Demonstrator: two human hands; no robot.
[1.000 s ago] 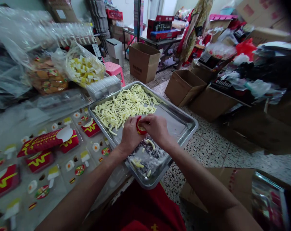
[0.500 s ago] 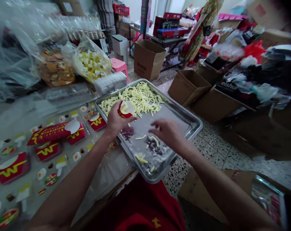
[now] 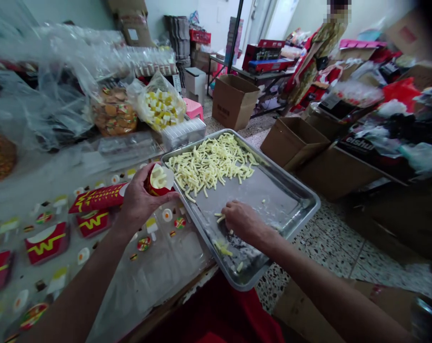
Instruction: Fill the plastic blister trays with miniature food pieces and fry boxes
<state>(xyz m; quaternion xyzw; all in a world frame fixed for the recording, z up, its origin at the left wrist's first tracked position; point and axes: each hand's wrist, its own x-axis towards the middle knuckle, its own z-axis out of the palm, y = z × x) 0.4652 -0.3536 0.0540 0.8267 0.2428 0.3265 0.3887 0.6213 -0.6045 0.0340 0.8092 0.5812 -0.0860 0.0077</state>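
My left hand (image 3: 139,195) is wrapped around a small red fries carton (image 3: 162,180), tilted so that its mouth shows several pale sticks inside. It is held over the left edge of the metal tray (image 3: 283,183). My right hand (image 3: 246,220) is low over the tray, fingers curled down and pinching a pale yellow fry-shaped stick (image 3: 219,217); its fingertips are partly hidden. A heap of such fry-shaped sticks (image 3: 212,164) covers the tray's far end, and a few loose ones lie near its front corner.
Red cartons with a yellow W (image 3: 47,242) and trays of small toy-like foods (image 3: 144,244) cover the table at left. Behind stand a bag of yellow-and-white pieces (image 3: 161,107) and a bag of brown pieces (image 3: 115,114). Cardboard boxes (image 3: 235,102) are on the floor; a person (image 3: 317,52) stands beyond.
My left hand has moved left with the carton, off the heap to the tray's edge. My right hand has dropped to the tray and its fingers have closed. The view has shifted left.
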